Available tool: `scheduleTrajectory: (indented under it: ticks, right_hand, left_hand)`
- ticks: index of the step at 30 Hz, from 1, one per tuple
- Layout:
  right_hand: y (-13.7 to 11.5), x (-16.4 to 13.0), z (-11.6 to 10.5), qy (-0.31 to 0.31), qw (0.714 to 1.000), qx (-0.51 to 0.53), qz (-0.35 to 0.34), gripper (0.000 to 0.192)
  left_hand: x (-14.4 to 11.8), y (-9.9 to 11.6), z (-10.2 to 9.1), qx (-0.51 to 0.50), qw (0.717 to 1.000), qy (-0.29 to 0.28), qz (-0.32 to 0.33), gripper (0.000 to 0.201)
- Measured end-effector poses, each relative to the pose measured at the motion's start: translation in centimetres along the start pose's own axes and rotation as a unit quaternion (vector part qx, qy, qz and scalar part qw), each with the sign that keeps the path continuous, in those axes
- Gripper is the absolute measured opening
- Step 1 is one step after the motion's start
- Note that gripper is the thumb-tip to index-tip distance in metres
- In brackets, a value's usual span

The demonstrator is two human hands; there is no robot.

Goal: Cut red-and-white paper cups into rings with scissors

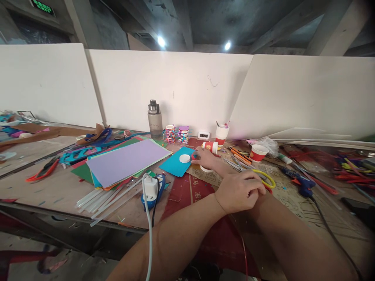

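Fingers (198, 155) of the right hand (206, 158) lie stretched out low on the desk (58, 187), tips against a small red piece (193, 155); whether they pinch it I cannot tell. The left hand (238, 191) is crossed over the right forearm, fingers curled tight together into a loose fist; nothing clearly inside it.

Just past the right fingertips sits a white disc (184, 158), flat on a blue sheet (175, 167). The disc looks light, stiff and smooth, probably best taken by its rim; the sheet looks thin and floppy, likely to crease, so an edge or corner is the place to lift it.

Round about: a white tape ring (206, 170) half under the right wrist; a yellow loop (268, 178) just beside the left knuckles; a red cup (210, 146) on its side behind the right hand, close enough to be knocked; a lilac sheet (125, 160) on a paper stack to the left; a charger (150, 186) and its cable trailing across the near edge; a glue gun (301, 185) off right. The crossed arms themselves crowd the space.
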State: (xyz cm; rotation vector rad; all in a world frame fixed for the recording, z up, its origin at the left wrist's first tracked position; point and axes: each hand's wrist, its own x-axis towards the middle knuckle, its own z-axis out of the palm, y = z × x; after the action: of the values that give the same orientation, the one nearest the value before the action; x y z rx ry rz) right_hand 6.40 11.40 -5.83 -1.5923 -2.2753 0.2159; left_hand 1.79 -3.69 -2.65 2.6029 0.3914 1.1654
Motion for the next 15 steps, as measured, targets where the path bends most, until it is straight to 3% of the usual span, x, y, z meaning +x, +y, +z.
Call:
scheduleTrajectory:
  ticks: [15]
  right_hand:
    - [-0.22,0.81,-0.21,-0.019,0.999,-0.031,-0.008,0.039]
  left_hand:
    - [0.05,0.00,-0.37,0.002,1.000,0.000,-0.013,0.024]
